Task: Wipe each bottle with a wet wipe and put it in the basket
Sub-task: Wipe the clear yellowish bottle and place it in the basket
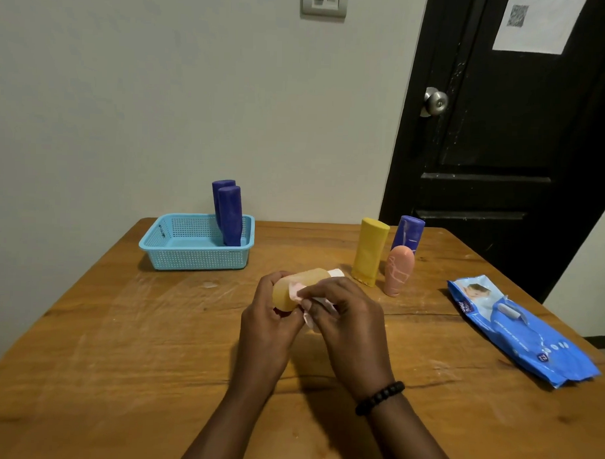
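My bare forearms and two hands, no sleeves showing.
A bracelet of round black beads (380, 398) circles my right wrist; my left wrist carries nothing.

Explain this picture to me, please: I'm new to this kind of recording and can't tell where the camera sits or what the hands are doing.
There is no machine here. A camera worn on the person's head looks down at their own hands over a wooden table. The left hand grips a tan bottle while the right hand rubs it with a wet wipe. Two purple bottles already stand in the blue basket. A yellow bottle, a pink bottle and another purple bottle wait upright. The blue wipes pack lies at right.
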`<state>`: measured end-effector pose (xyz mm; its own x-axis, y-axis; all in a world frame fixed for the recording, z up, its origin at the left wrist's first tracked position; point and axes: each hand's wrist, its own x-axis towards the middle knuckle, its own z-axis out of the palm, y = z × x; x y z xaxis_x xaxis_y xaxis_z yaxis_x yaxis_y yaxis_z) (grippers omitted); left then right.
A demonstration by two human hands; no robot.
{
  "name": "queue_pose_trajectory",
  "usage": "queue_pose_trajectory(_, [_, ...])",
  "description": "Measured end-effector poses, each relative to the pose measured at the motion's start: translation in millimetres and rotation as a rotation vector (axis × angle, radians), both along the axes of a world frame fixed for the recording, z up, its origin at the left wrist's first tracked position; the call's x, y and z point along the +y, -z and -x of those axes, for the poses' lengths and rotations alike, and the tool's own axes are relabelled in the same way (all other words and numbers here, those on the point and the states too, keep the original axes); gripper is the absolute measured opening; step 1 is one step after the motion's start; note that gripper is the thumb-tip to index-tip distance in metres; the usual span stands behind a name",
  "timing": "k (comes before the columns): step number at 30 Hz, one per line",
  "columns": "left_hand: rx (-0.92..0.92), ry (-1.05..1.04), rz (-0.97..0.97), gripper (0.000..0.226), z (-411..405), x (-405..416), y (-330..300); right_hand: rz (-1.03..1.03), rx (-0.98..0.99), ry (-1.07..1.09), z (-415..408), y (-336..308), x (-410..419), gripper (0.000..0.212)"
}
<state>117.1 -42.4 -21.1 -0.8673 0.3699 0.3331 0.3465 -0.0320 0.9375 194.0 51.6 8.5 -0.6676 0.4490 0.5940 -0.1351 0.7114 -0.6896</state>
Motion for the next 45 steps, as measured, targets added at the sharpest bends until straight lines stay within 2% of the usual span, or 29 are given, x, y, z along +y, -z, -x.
queue_pose_trajectory(3, [0.013,-0.03,-0.016,0.046,2,-2,-1,0.467,0.041,-0.131,-7,-6,10,0.013])
queue_pose_trajectory(4, [0.023,-0.048,-0.023,0.046,3,-3,-1,0.55,0.054,-0.115,-7,-4,14,0.013])
queue_pose_trajectory(8, [0.026,-0.141,-0.081,0.042,8,-6,-6,0.681,0.053,-0.068,-6,6,22,0.016])
queue_pose_trajectory(12, [-0.023,-0.233,-0.133,0.045,17,-21,-18,1.082,-0.053,-0.11,7,15,18,0.017])
queue_pose_trajectory(16, [0.021,-0.34,-0.127,0.045,53,-45,-45,1.306,-0.067,-0.258,25,12,14,0.021])
queue_pose_trajectory(20, [0.121,-0.349,-0.045,0.032,106,-67,-70,1.291,-0.147,-0.295,50,10,2,0.037])
queue_pose_trajectory(25, [0.165,-0.358,0.097,0.027,167,-70,-84,1.208,-0.195,-0.269,84,13,-10,0.028])
queue_pose_trajectory(31, [0.216,-0.337,0.372,0.021,217,-62,-73,1.196,-0.217,-0.325,107,21,-14,0.024])
queue_pose_trajectory(36, [0.254,-0.317,0.493,0.027,243,-55,-62,1.206,-0.222,-0.388,111,25,-9,0.023])
queue_pose_trajectory(42, [0.195,-0.253,0.555,0.044,266,-55,-56,1.191,-0.228,-0.435,115,24,-5,0.023])
queue_pose_trajectory(45, [0.188,-0.218,0.585,0.044,273,-54,-52,1.163,-0.237,-0.432,116,25,-3,0.028])
